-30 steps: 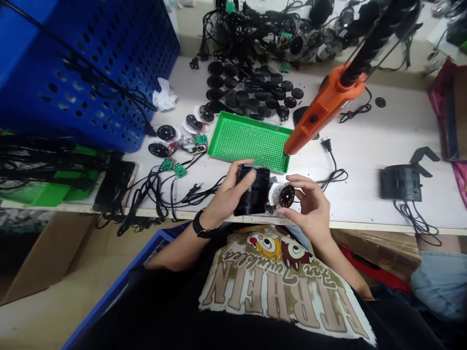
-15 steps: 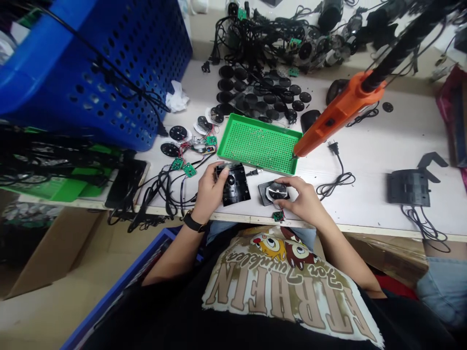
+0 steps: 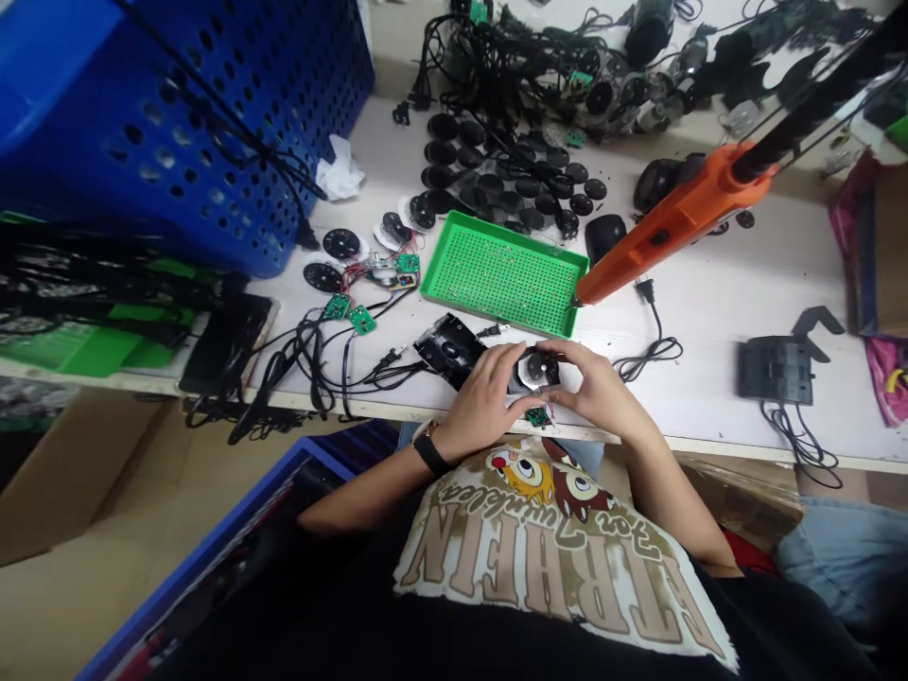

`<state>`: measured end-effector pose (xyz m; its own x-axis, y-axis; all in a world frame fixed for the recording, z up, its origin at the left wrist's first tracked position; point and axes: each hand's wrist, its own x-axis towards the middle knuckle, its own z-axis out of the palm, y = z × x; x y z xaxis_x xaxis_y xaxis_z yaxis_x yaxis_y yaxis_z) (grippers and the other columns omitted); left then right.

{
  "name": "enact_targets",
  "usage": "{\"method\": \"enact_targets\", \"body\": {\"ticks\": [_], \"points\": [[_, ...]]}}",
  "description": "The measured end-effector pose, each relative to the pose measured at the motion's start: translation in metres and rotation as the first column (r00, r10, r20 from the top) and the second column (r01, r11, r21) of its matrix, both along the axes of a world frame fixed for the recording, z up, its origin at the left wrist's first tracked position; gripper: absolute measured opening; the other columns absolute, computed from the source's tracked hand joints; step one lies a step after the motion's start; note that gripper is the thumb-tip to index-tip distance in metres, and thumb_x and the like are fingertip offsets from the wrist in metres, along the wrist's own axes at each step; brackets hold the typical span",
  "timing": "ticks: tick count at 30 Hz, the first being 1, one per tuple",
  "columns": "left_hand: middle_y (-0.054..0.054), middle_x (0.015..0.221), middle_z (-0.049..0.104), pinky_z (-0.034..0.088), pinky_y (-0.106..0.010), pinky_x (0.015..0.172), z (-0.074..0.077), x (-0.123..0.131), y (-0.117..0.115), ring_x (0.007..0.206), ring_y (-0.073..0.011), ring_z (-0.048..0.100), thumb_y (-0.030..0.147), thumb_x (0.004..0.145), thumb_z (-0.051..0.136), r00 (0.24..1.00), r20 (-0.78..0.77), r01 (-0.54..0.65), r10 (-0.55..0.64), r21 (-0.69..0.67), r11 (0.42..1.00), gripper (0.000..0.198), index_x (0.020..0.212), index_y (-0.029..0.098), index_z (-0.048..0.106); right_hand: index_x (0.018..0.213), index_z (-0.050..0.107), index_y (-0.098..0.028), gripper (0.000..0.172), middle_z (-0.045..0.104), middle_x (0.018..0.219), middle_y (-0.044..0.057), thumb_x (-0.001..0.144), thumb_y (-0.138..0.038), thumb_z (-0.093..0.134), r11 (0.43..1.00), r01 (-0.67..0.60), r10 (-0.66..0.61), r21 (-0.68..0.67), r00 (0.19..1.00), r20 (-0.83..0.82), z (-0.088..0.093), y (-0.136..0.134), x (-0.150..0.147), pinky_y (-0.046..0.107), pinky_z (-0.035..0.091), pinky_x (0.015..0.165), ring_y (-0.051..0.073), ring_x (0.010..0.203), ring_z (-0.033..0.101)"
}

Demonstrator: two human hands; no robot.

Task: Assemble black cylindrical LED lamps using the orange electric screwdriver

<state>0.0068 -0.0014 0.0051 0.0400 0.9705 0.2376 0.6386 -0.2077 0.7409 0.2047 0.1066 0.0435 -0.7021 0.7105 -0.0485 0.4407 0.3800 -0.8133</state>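
Note:
My left hand (image 3: 486,399) and my right hand (image 3: 597,386) curl from both sides around a small round black-and-white disc assembly (image 3: 539,367). Under it is a dark block, mostly covered by my fingers. A small green circuit board (image 3: 537,416) hangs by thin wires at the table's front edge, just below the disc assembly. Beside my left hand lies a black plastic housing (image 3: 448,346), tilted and partly behind my fingers, with its hollow side up.
A green perforated tray (image 3: 507,274) holds many tiny metal parts. The tip of an orange electric screwdriver (image 3: 653,232) hangs at its right edge. A blue basket (image 3: 213,142), black discs (image 3: 489,184), cables (image 3: 319,369) and a black clamp-like unit (image 3: 777,369) stand around.
My left hand has let go of the black housing and moved right to the disc assembly. The housing now lies turned on the table. My right hand stays at the disc.

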Motion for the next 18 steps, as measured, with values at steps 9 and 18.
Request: {"method": "enact_targets", "body": {"ticks": [9, 18], "points": [[-0.020, 0.140, 0.065, 0.052, -0.059, 0.113, 0.007, 0.004, 0.014, 0.133, -0.0353, 0.063, 0.049, 0.091, 0.077, 0.998, 0.058, -0.011, 0.011, 0.004, 1.000, 0.071, 0.146, 0.017, 0.047, 0.146, 0.038, -0.040, 0.080, 0.052, 0.149, 0.009, 0.082, -0.051, 0.085, 0.843, 0.498, -0.341, 0.202, 0.786, -0.516, 0.038, 0.055, -0.014, 0.051, 0.061, 0.103, 0.028, 0.125, 0.068], [-0.011, 0.129, 0.073, 0.060, -0.051, 0.104, 0.001, 0.006, 0.019, 0.122, -0.0289, 0.070, 0.031, 0.092, 0.079, 0.980, 0.186, -0.060, 0.070, -0.062, 0.996, 0.046, 0.132, 0.022, 0.060, 0.144, 0.042, -0.035, 0.074, 0.059, 0.108, 0.006, 0.091, -0.086, 0.043, 0.848, 0.505, -0.299, 0.161, 0.707, -0.641, 0.059, 0.050, -0.048, 0.033, 0.058, 0.061, 0.018, 0.079, 0.069]]}}
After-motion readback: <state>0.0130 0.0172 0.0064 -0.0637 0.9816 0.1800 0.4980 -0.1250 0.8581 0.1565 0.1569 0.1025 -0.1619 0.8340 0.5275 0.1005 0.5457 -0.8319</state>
